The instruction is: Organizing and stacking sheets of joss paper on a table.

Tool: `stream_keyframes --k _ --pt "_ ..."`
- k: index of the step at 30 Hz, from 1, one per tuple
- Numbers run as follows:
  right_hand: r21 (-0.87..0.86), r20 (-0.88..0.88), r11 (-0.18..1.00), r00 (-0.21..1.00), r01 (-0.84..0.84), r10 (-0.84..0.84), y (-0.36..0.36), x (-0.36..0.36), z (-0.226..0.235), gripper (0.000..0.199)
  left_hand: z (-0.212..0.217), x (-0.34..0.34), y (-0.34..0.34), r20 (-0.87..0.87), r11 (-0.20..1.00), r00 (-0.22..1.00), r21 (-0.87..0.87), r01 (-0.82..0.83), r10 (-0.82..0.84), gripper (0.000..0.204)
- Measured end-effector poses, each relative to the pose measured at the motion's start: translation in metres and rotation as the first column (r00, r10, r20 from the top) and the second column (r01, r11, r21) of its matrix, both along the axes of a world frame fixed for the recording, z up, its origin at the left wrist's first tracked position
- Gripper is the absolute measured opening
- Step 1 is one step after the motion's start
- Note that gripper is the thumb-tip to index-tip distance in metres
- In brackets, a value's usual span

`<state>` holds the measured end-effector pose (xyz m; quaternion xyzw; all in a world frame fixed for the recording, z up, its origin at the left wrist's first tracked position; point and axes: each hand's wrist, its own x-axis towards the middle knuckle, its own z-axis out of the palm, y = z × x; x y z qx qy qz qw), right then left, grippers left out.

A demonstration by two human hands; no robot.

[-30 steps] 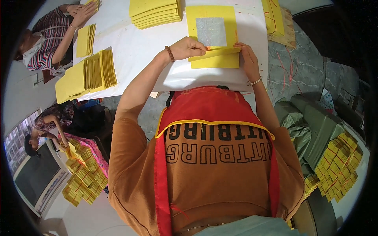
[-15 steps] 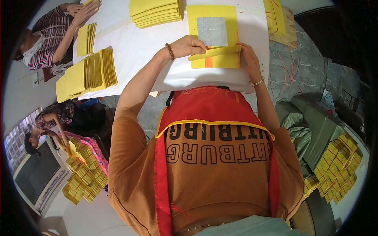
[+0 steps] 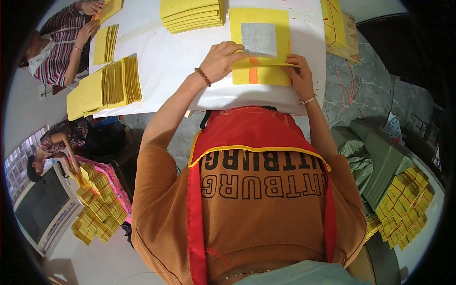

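A yellow paper sheet (image 3: 283, 35) with a silver square and an orange stripe lies on the white table before me. Its near part is raised in a fold running from side to side. My right hand (image 3: 300, 76) pinches the right end of that fold between thumb and fingers. At the sheet's left edge, my left hand (image 3: 221, 61) has its thumb and fingertips curled onto the paper beside the silver square. A beaded bracelet is on my left wrist, a pale bangle on my right.
Yellow paper stacks stand on the table (image 3: 171, 61): one stack (image 3: 192, 14) at the far middle, another stack (image 3: 121, 83) at left. Tied yellow bundles (image 3: 335, 23) rest on a board at right. A co-worker (image 3: 64, 47) handles yellow paper at far left; another person (image 3: 61, 142) works behind.
My left hand has gone from a closed grip on the raised strip to looser, more spread fingers at the sheet's left edge. My right fingers have curled over the fold's right end.
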<state>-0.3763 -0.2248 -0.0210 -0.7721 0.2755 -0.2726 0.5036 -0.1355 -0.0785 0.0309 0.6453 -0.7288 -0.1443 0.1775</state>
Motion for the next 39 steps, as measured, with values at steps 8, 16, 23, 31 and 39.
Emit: stream_keyframes --k 8,16,23,31,39 --pt "-0.549 -0.228 0.802 0.965 -0.236 0.128 0.007 -0.012 0.029 0.028 0.011 -0.017 0.022 0.158 0.974 0.986 -0.209 0.091 -0.059 0.038" --pt "-0.02 -0.18 0.99 0.974 -0.143 0.137 0.013 -0.007 0.016 0.023 0.006 -0.031 0.024 -0.325 0.925 0.868 0.071 -0.373 0.375 0.025" --pt "0.204 -0.021 0.953 0.974 0.225 -0.226 0.021 0.03 0.05 0.037 -0.02 -0.018 -0.006 -0.411 0.801 0.688 0.314 -0.509 0.598 0.032" --pt "0.184 -0.18 0.974 0.979 0.132 -0.099 0.001 0.031 0.029 0.04 -0.008 -0.02 -0.015 -0.212 0.762 0.736 0.271 -0.588 0.643 0.031" --pt "0.271 -0.153 0.939 0.973 0.212 -0.175 -0.003 0.039 0.016 0.037 -0.01 -0.01 -0.024 -0.222 0.706 0.68 0.366 -0.606 0.699 0.035"
